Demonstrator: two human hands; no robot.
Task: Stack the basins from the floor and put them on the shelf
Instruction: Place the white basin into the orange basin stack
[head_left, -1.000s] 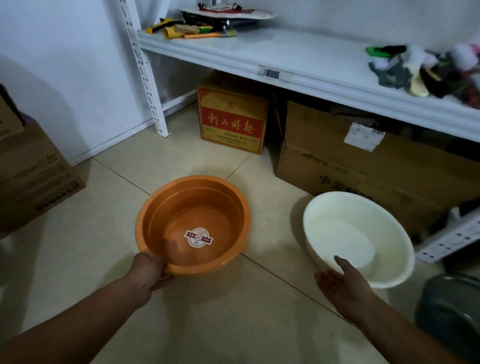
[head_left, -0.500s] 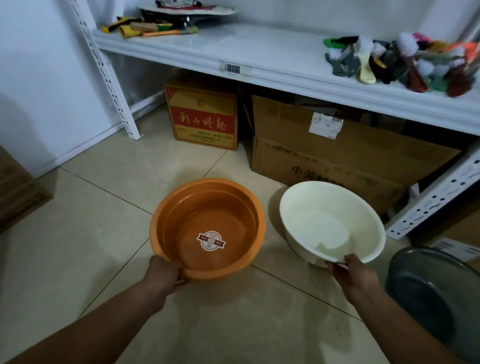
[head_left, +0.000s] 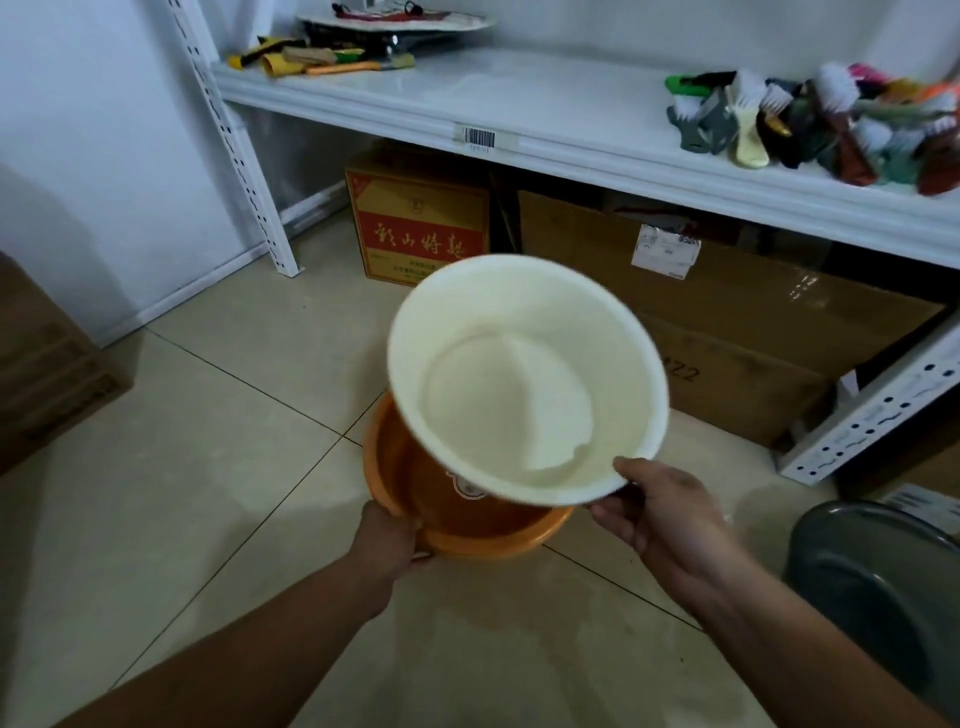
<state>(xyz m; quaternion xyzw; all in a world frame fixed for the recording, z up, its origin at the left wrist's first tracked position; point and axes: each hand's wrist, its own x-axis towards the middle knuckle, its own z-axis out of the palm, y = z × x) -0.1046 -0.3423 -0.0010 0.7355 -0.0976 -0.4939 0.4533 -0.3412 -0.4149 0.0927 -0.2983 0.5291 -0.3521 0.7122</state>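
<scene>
- We see the white shelf (head_left: 571, 98) across the top of the view, its middle stretch bare, with a barcode label (head_left: 480, 137) on its front edge.
- At the shelf's left end lie a few yellow and orange tools (head_left: 322, 62) beside a flat plate (head_left: 395, 23); at the right end sits a heap of coloured brushes (head_left: 831, 130).
- Under the shelf stand a red-and-yellow carton (head_left: 418, 228) and a large brown carton (head_left: 727, 322) with a white label; another brown box (head_left: 47, 364) sits at the far left on the floor (head_left: 182, 467).
- A dark grey basin (head_left: 878, 582) rests on the floor at the lower right, just beside our right arm; we cannot tell what is in it.
- Our right hand (head_left: 660, 514) grips the near rim of the white basin (head_left: 524, 379), fingers curled under the rim and thumb on top. The basin is lifted, tilted toward us and empty.
- The white basin hangs over the orange basin (head_left: 467, 519) and hides most of it; whether the two touch we cannot tell.
- Our left hand (head_left: 387, 540) is closed on the orange basin's near-left rim. Only a bit of a round sticker (head_left: 465, 486) shows inside it.
</scene>
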